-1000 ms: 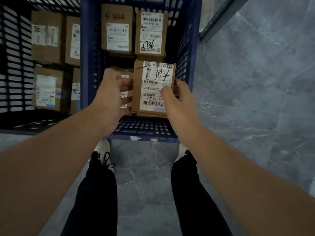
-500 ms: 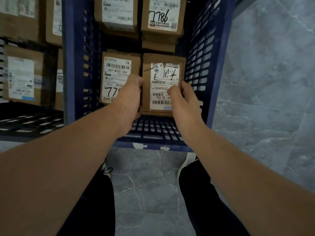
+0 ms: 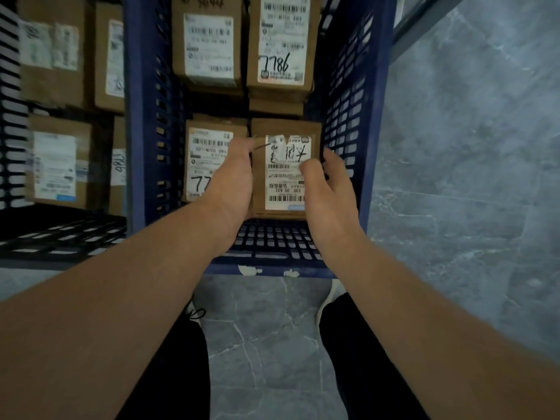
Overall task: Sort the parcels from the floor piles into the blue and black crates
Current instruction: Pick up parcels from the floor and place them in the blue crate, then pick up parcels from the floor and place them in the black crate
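Note:
A brown cardboard parcel with a torn white label and black handwriting sits in the near right corner of the blue crate. My left hand grips its left edge, fingers curled over the top left corner. At the parcel's right side is my right hand, fingers spread and loose, the thumb hovering over the label. Three other labelled parcels lie in the blue crate: one beside it on the left and two at the back. The black crate stands to the left.
The black crate holds several labelled brown parcels. Grey marbled floor tiles stretch to the right of the blue crate. My legs in black trousers and white shoes stand just in front of it.
The parcel has gone down into the blue crate's near right corner. My right hand has loosened, its fingers coming off the parcel's right side. The camera has moved closer.

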Demonstrator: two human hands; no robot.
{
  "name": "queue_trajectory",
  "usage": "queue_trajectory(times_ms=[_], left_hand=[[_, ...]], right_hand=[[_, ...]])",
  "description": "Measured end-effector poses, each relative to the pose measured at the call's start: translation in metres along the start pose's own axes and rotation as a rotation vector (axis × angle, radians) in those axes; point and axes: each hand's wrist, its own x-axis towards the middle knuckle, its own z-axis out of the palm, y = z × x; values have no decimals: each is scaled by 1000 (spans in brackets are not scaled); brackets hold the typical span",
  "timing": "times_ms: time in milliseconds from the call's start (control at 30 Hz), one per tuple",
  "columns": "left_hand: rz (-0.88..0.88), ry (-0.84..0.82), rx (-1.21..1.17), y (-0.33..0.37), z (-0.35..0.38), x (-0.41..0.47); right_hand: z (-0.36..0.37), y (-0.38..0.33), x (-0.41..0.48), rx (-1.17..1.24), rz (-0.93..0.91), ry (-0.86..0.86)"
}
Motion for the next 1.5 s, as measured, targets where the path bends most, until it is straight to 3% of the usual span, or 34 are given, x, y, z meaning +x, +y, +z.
queue_trajectory(times_ms=[300,567,933,1500], left_hand=[[144,-100,39,99,-39,-136],[403,-118,65,202,-95,-260],[787,-119,29,330,-170,-457],[1308,-124,-129,428,-286,-811]], right_hand=[[-7,-147,-100,62,-135,-12],[-7,-302,-209,80,-368,-54],[-21,-478,-383,122,-686,31],[-74,-677,-713,188,-1166,148]])
